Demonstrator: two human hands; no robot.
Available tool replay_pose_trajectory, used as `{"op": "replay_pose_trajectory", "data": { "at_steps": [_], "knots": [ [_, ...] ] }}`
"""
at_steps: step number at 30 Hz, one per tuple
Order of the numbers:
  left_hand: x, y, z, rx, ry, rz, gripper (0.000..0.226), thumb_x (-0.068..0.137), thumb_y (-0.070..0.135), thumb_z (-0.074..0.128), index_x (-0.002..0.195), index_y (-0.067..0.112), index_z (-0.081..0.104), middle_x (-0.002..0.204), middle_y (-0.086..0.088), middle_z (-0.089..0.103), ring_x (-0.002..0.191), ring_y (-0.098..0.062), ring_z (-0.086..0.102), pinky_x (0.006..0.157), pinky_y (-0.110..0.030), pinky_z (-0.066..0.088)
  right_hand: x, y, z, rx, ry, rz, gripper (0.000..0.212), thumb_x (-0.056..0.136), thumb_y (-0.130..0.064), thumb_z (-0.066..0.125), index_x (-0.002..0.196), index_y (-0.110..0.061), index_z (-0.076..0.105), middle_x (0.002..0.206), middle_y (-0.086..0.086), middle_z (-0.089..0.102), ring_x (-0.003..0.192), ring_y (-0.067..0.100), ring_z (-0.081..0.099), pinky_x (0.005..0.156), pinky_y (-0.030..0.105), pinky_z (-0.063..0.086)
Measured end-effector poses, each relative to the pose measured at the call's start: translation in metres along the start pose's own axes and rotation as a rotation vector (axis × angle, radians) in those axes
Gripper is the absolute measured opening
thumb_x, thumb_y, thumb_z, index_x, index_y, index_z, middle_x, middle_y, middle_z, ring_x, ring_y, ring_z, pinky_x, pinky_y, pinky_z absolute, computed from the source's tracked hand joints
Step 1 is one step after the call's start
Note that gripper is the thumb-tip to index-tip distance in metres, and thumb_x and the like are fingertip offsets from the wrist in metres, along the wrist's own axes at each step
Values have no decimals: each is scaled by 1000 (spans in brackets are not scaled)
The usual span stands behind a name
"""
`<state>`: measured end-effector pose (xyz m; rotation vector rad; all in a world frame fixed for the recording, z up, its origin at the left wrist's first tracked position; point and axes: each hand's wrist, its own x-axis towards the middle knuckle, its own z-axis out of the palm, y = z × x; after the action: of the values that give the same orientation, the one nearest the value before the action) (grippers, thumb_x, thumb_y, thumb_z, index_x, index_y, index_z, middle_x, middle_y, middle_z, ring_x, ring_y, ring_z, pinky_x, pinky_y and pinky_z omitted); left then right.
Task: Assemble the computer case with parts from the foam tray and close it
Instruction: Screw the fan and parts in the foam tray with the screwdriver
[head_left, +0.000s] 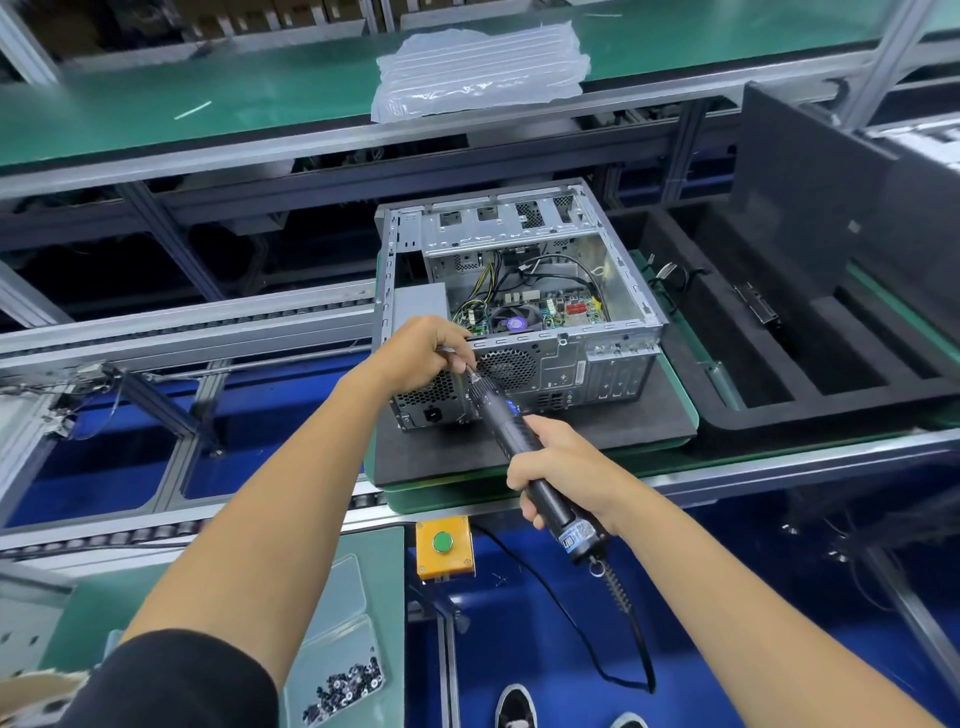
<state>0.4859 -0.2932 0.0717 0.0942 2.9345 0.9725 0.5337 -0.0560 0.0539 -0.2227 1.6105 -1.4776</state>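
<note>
Computer case (524, 291) lies open on its dark foam pad, straight ahead of my hands, its rear panel facing me. My left hand (434, 345), the nearer one, pinches the bit at the tip against that panel. My right hand (563, 470) grips the electric screwdriver (524, 449), whose long axis points up-left to the case. Further right, the foam tray (810, 358) stands apart, unobstructed.

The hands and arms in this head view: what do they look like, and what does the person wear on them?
Both hands, left and right, are bare: no gloves, rings or watch show. Both forearms are bare too. The left arm has a black sleeve at the bottom edge; no sleeve shows on the right arm.
</note>
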Motion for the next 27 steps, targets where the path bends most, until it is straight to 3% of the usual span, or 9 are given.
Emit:
{"op": "replay_pose_trajectory", "data": {
  "at_steps": [3,8,15,19,23,25,27],
  "knots": [
    [0,-1,-3,-33,-49,-10,29,82,-9,61,88,14,76,127,-12,58,116,-19,50,96,-29,38,-2,0,-6,47,-54,2,42,79,4,57,115,-13,43,71,10,49,49,22,53,45,29,46],
    [4,0,-8,-28,-133,6,30,84,-4,63,82,25,72,122,-2,55,110,-12,46,93,-25,33,1,-5,-13,53,-99,26,32,71,1,58,98,-11,44,69,10,46,49,23,50,45,29,44],
    [6,-1,-12,-49,-205,53,35,86,-3,61,71,29,67,123,-1,49,108,-9,46,88,-19,32,-2,-11,-23,40,-162,37,44,66,-3,58,105,-14,42,66,7,46,48,22,49,42,27,43],
    [8,-1,-15,-1,-197,86,24,87,-2,60,76,17,71,121,0,44,111,-17,45,93,-30,38,-4,-15,-25,58,-172,27,49,66,-2,57,113,-10,46,66,7,46,47,21,48,42,27,42],
    [12,6,-20,81,-94,147,20,86,-2,61,78,11,73,104,3,48,102,-13,44,86,-22,35,-4,-21,-27,80,-164,13,55,68,-1,57,121,1,44,69,9,46,48,21,48,42,26,43],
    [15,12,-25,91,-57,166,29,85,-7,58,77,17,73,88,6,56,86,-5,49,79,-17,36,-5,-26,-28,108,-176,-5,48,68,0,56,114,-8,45,70,10,46,48,20,47,42,26,42],
    [18,16,-31,26,-53,119,36,84,-12,54,78,19,72,76,1,63,73,-7,55,72,-24,45,-7,-30,-30,137,-196,-25,48,69,1,55,112,-15,42,70,9,46,48,19,46,41,25,42]
  ]
}}
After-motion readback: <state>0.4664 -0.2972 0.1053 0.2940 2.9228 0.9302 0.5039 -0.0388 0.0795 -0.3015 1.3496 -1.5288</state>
